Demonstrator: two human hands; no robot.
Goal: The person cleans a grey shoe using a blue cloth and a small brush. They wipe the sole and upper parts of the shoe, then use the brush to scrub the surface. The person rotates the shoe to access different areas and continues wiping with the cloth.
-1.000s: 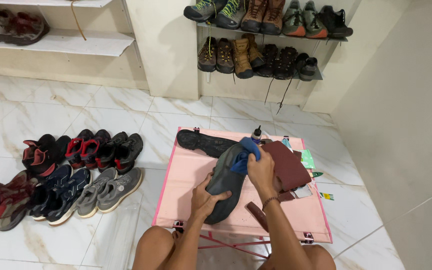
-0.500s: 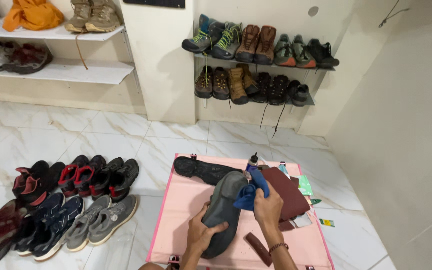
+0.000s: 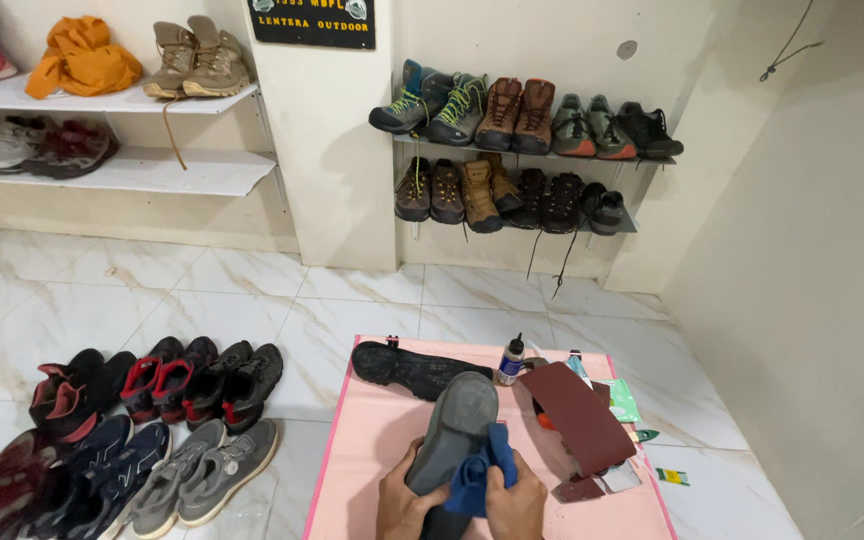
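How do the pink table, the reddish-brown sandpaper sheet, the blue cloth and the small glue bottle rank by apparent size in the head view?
1. Pink table
2. Reddish-brown sandpaper sheet
3. Blue cloth, partly hidden by the right hand, so slightly unsure
4. Small glue bottle

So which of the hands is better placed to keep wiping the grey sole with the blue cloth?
Right hand: it holds the blue cloth against the sole. Left hand grips the sole's lower edge.
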